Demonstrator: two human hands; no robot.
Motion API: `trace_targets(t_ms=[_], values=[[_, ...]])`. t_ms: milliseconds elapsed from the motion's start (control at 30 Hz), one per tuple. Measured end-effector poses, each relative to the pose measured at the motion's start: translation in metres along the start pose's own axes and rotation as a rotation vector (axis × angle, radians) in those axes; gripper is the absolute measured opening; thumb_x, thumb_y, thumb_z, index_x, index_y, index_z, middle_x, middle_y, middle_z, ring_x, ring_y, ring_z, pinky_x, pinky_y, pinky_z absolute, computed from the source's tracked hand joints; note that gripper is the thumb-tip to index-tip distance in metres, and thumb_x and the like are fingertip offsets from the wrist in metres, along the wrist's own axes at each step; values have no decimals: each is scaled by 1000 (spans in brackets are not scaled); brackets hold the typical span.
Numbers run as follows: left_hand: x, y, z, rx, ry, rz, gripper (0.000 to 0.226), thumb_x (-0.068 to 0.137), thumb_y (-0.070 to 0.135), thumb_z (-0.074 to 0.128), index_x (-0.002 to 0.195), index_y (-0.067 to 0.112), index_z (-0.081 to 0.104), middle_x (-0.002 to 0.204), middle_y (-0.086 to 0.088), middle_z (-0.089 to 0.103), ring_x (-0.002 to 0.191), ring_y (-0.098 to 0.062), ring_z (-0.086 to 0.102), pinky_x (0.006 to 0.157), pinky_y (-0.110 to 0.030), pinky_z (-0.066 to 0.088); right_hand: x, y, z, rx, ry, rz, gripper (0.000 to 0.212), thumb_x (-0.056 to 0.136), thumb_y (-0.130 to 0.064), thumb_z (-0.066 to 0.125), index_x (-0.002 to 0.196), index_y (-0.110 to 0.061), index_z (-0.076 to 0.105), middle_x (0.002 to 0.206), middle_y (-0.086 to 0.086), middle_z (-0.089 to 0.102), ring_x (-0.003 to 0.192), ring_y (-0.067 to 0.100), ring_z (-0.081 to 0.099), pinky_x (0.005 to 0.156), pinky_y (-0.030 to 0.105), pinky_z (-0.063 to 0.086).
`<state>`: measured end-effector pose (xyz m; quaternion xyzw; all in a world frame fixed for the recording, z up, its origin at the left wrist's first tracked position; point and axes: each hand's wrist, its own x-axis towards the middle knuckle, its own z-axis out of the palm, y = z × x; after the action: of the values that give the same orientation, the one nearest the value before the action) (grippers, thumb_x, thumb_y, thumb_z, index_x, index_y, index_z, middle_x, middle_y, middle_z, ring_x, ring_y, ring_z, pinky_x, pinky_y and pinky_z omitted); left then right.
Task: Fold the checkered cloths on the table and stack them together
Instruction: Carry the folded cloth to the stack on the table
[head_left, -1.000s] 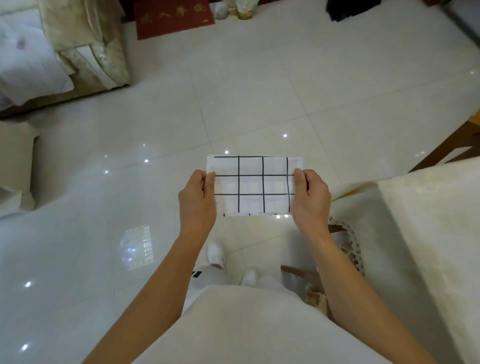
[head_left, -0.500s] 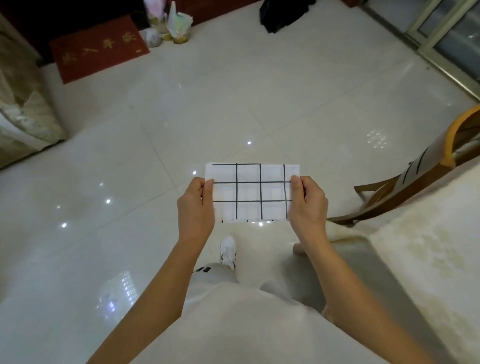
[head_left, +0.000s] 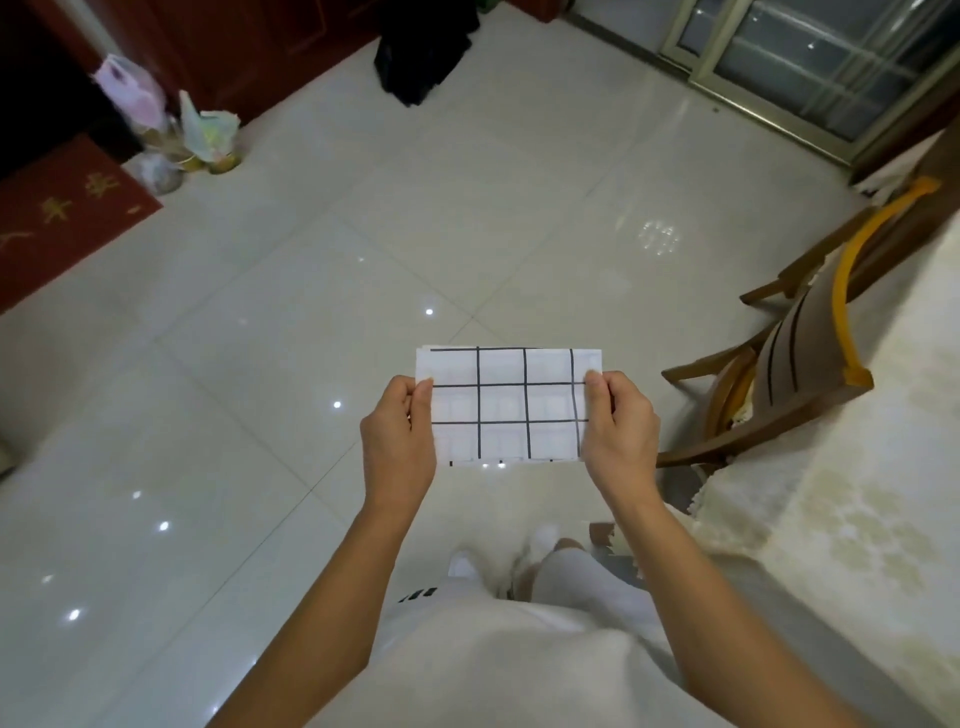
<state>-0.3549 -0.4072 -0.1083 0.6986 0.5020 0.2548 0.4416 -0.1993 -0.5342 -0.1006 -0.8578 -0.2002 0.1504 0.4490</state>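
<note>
A folded white cloth (head_left: 506, 405) with a black grid pattern is held up flat in the air in front of me, over the floor. My left hand (head_left: 397, 444) pinches its left edge between thumb and fingers. Its right edge is pinched the same way by my right hand (head_left: 621, 436). The cloth is a small rectangle of several layers. The table (head_left: 852, 519), under a cream patterned cover, lies to my right; no other checkered cloth shows on the part in view.
A wooden chair (head_left: 789, 379) with a striped cushion stands tucked against the table's far side. Glossy white floor tiles (head_left: 363, 234) spread ahead. Plastic bags (head_left: 171, 130), a red doormat (head_left: 57, 218) and a black bag (head_left: 423, 47) lie far off. A sliding glass door (head_left: 810, 57) is at top right.
My view has swung to the right, bringing the chair, table and glass door into sight. Both hands keep the same hold on the folded cloth.
</note>
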Motion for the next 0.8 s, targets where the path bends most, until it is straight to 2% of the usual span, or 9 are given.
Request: trace_targets(t_ms=[167, 433, 567, 667, 800], values=[[43, 14, 28, 31, -82, 31, 33, 104, 27, 47, 71, 22, 42, 56, 8, 34, 48, -5, 33, 46, -18, 29, 38, 8, 1, 9, 47, 57, 39, 105, -29, 43, 75, -6, 51, 61, -1, 43, 57, 10, 37, 55, 30, 33], [129, 49, 94, 71, -152, 45, 33, 104, 27, 47, 72, 19, 43, 58, 8, 34, 50, -5, 34, 47, -16, 30, 136, 18, -1, 48, 88, 103, 37, 105, -30, 43, 80, -5, 55, 65, 3, 49, 59, 12, 41, 54, 27, 35], [186, 78, 144, 98, -175, 46, 35, 104, 28, 47, 71, 18, 42, 59, 7, 35, 52, -7, 31, 49, -18, 30, 211, 23, -7, 58, 114, 134, 38, 105, -31, 43, 81, -4, 55, 67, 8, 52, 59, 20, 42, 55, 30, 38], [227, 105, 182, 96, -195, 53, 35, 104, 28, 47, 74, 11, 45, 61, 3, 37, 55, -8, 29, 49, -20, 29, 268, 23, -21, 62, 138, 146, 40, 105, -31, 43, 77, -5, 50, 63, 2, 43, 58, 10, 36, 54, 27, 32], [271, 143, 225, 88, -214, 81, 35, 104, 27, 47, 75, 7, 46, 62, 0, 38, 56, -11, 30, 49, -21, 28, 331, 18, -42, 81, 188, 143, 40, 105, -31, 42, 76, -5, 51, 63, 1, 44, 59, 9, 37, 54, 28, 34]])
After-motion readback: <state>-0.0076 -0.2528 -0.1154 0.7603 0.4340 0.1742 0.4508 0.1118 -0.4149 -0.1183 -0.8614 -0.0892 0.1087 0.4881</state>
